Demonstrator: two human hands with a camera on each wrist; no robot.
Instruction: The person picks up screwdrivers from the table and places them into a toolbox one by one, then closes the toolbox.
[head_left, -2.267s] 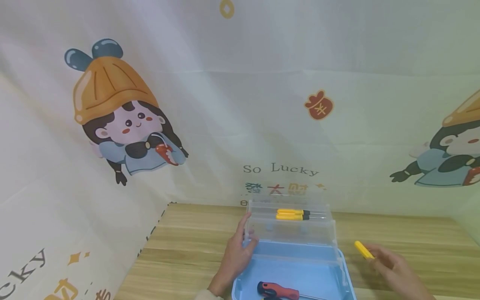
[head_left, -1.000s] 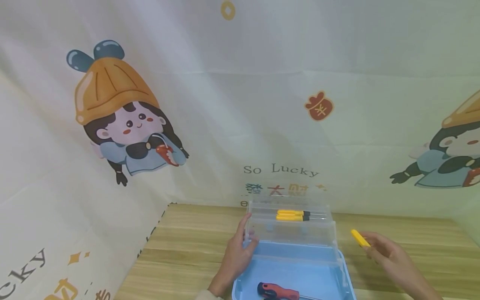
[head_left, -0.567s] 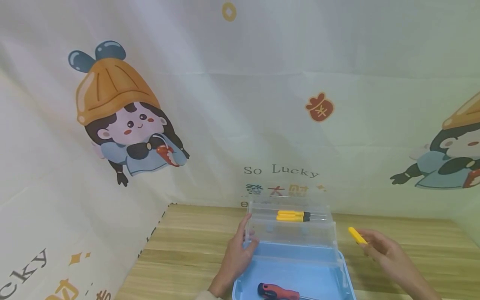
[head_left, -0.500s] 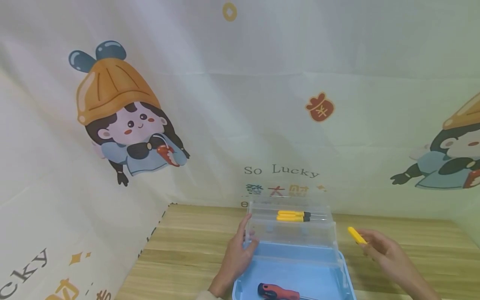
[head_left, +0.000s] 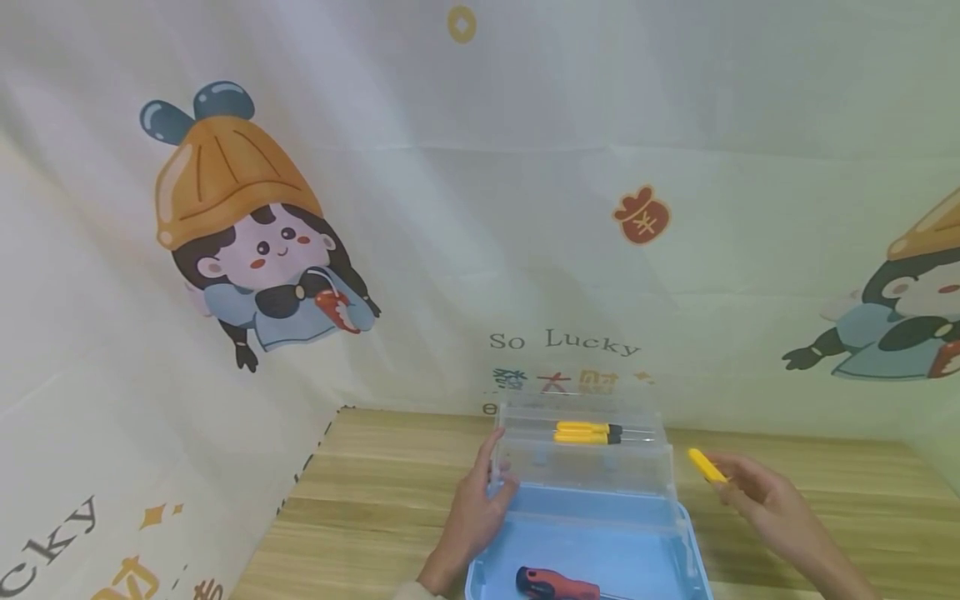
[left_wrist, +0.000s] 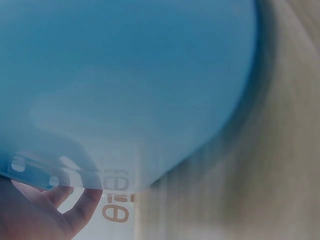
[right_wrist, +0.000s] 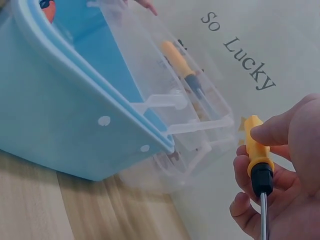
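A blue toolbox (head_left: 630, 550) stands on the table with clear trays (head_left: 570, 475) raised at its back. My left hand (head_left: 468, 512) holds the left end of the trays, its fingers partly seen through the plastic in the left wrist view. To the right of the box, my right hand (head_left: 768, 504) pinches a yellow-handled screwdriver (right_wrist: 257, 145) between thumb and fingers. Its shaft points back toward the wrist, and it is apart from the trays. Two similar yellow screwdrivers (head_left: 582, 432) lie side by side in the upper tray.
A red and black screwdriver (head_left: 558, 583) lies in the blue bottom of the box, its shaft cut off by the frame edge. White hinge arms (right_wrist: 200, 124) link box and trays. Behind the wooden table (head_left: 375, 483) hangs a printed cloth (head_left: 450, 208).
My right hand has moved left and farther back, bringing the yellow screwdriver closer to the trays. My left hand keeps its place on the trays.
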